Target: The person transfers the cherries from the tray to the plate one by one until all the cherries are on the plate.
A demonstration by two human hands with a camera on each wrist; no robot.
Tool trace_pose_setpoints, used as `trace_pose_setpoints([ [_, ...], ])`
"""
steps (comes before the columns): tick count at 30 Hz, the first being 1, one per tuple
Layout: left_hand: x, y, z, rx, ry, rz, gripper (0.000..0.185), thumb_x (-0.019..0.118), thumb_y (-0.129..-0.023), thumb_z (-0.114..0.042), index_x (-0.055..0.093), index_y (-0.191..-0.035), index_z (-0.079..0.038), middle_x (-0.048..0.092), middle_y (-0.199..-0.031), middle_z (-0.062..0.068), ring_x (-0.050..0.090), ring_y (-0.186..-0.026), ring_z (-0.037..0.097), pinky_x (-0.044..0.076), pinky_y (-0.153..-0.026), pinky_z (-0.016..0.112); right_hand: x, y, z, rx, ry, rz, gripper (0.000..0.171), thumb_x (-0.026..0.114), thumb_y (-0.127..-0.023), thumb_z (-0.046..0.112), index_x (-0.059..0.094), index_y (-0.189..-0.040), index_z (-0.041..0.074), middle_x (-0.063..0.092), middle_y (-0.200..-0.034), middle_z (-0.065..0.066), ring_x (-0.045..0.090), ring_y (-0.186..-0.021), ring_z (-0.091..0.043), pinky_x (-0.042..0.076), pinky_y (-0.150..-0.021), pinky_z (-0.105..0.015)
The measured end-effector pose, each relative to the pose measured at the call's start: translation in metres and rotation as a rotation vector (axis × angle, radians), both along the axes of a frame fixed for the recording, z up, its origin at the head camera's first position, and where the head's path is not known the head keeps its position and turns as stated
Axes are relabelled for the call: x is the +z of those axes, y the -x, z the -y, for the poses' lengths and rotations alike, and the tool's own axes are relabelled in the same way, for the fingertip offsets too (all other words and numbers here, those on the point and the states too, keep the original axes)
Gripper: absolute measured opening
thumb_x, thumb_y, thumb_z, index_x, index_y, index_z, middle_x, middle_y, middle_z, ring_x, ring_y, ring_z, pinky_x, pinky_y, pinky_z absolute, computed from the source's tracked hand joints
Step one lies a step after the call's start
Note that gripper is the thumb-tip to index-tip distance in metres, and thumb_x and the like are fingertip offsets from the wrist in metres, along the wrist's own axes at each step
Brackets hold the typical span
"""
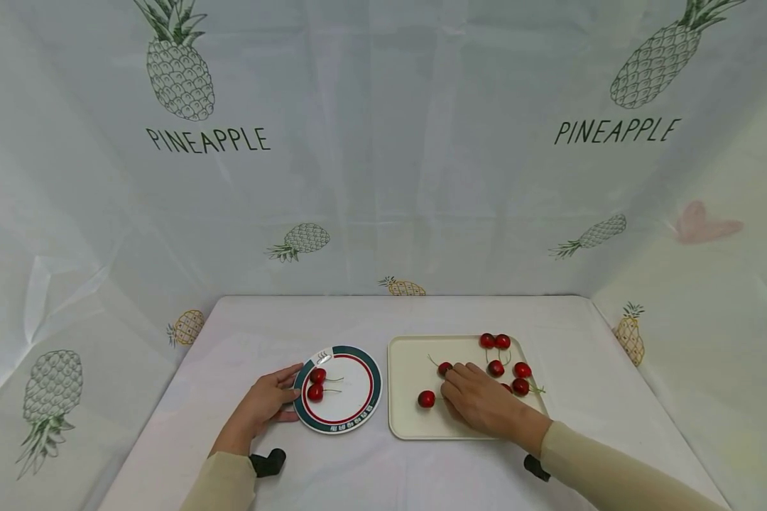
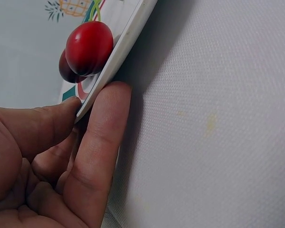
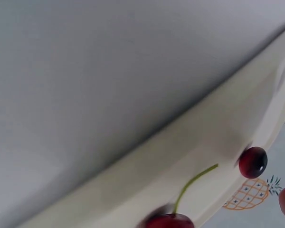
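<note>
Two hands work on the white bench [image 1: 262, 326]. Under the right hand [image 1: 479, 401] lies the cream tray [image 1: 409, 419], its cherries [image 1: 495, 368] scattered just beyond the fingers; whether those fingers pinch the nearest cherry [image 1: 444, 368] cannot be told. The left hand [image 1: 262, 406] pinches the rim of the round plate [image 1: 366, 397], thumb above and finger beneath, two cherries [image 1: 316, 384] just beside its fingertips.

Bare cloth [image 1: 262, 326] left; cherries [image 1: 508, 369] crowd tray [image 1: 409, 355].
</note>
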State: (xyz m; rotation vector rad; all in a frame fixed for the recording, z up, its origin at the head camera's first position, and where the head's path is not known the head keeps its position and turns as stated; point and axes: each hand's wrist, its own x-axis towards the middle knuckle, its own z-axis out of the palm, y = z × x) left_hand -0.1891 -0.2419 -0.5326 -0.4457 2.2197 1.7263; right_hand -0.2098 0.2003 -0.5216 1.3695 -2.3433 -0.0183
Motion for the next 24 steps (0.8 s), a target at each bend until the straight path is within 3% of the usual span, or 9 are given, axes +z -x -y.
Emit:
trace_pose_setpoints([
  [5, -0.001, 0.0, 0.0, 0.0, -0.004, 0.004, 0.058, 0.061, -0.103, -0.001, 0.051, -0.158, -0.016, 0.05, -0.158, 0.024, 0.072, -0.091, 0.02, 0.067, -0.075, 0.041, 0.003, 0.005, 0.006, 0.003, 0.023, -0.029, 0.028, 0.036, -0.109, 0.025, 0.057, -0.094, 0.015, 0.053, -0.089, 0.003, 0.043, -0.082, -0.016, 0.036, -0.071, -0.027],
  [12, -0.001, 0.0, 0.001, -0.001, -0.012, 0.007, 0.058, 0.062, -0.103, -0.001, 0.05, -0.158, -0.016, 0.049, -0.158, 0.025, 0.071, -0.091, 0.021, 0.067, -0.076, 0.041, 0.006, 0.007, 0.012, -0.031, -0.019, -0.017, 0.009, 0.061, -0.1, 0.023, 0.058, -0.097, 0.015, 0.053, -0.091, 0.004, 0.045, -0.085, -0.016, 0.039, -0.074, -0.027],
  [20, -0.001, 0.001, 0.002, -0.005, -0.013, 0.009, 0.057, 0.061, -0.103, -0.001, 0.051, -0.158, -0.016, 0.049, -0.159, 0.025, 0.071, -0.095, 0.021, 0.067, -0.077, 0.041, 0.008, 0.013, 0.027, -0.019, -0.023, -0.018, 0.017, 0.047, -0.106, 0.024, 0.057, -0.095, 0.016, 0.048, -0.086, 0.006, 0.04, -0.082, -0.014, 0.035, -0.073, -0.026],
  [24, 0.0, 0.001, 0.002, -0.005, -0.012, 0.011, 0.057, 0.061, -0.103, -0.001, 0.051, -0.158, -0.016, 0.049, -0.159, 0.025, 0.071, -0.095, 0.021, 0.067, -0.077, 0.041, 0.01, 0.016, 0.04, -0.008, -0.029, -0.018, 0.012, 0.055, -0.104, 0.023, 0.057, -0.095, 0.016, 0.048, -0.085, 0.005, 0.04, -0.082, -0.014, 0.034, -0.073, -0.026],
])
